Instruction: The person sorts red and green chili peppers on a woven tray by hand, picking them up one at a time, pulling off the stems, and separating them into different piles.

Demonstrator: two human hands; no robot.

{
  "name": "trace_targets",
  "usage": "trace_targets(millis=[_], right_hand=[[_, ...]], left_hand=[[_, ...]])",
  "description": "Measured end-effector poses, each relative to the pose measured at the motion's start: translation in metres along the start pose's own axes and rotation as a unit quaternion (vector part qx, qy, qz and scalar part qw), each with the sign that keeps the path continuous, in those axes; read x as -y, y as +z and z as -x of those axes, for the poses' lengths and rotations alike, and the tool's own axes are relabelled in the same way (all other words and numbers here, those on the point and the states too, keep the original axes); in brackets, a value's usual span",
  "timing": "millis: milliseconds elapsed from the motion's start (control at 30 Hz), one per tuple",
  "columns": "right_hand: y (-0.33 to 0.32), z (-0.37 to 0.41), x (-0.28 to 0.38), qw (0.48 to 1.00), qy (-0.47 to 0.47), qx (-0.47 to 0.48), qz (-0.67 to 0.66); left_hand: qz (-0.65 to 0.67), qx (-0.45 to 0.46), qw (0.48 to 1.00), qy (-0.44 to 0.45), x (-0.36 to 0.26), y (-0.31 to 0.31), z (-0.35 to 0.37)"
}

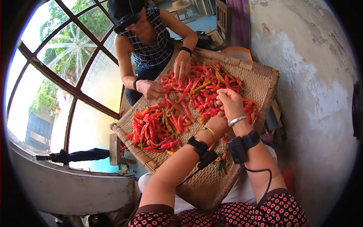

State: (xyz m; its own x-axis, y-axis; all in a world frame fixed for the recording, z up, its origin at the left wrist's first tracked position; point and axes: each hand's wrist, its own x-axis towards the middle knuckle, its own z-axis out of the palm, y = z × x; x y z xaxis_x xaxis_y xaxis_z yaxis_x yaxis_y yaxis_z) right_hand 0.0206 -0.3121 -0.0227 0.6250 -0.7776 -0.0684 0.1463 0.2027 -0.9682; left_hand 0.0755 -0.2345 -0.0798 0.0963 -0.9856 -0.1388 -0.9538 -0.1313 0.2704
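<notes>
**Cracked plaster, a window, and a tray of chillies**

Beside a rough grey plaster wall [302,94] and an arched dark-framed window [77,92], a flat woven straw tray [261,81] carries long red chillies [155,128]. The left hand [217,125] and right hand [230,102] meet at the near side of the pile. The right grip seems to pinch one chilli. The left grip is curled closed, its content hidden. I cannot tell the axis of that chilli; the loose ones point every way. Only a few small bits [221,157] lie apart, so much seems left. A co-worker's hands [182,64] touch the far side.
</notes>
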Motion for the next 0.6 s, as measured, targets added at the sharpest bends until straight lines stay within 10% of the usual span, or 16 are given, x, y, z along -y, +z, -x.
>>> trace_targets(millis=[133,300,600], right_hand=[[0.001,0.001,0.007,0.998,-0.026,-0.014,-0.046],[0.001,0.003,0.01,0.998,-0.033,-0.005,-0.056],[0.0,-0.002,0.006,0.999,-0.03,0.021,-0.012]], left_hand=[[0.013,0.001,0.988,0.152,-0.013,-0.024,0.027],[0.232,-0.114,0.961,0.097,-0.017,-0.039,0.054],[0.465,-0.061,0.877,-0.107,0.026,-0.051,0.075]])
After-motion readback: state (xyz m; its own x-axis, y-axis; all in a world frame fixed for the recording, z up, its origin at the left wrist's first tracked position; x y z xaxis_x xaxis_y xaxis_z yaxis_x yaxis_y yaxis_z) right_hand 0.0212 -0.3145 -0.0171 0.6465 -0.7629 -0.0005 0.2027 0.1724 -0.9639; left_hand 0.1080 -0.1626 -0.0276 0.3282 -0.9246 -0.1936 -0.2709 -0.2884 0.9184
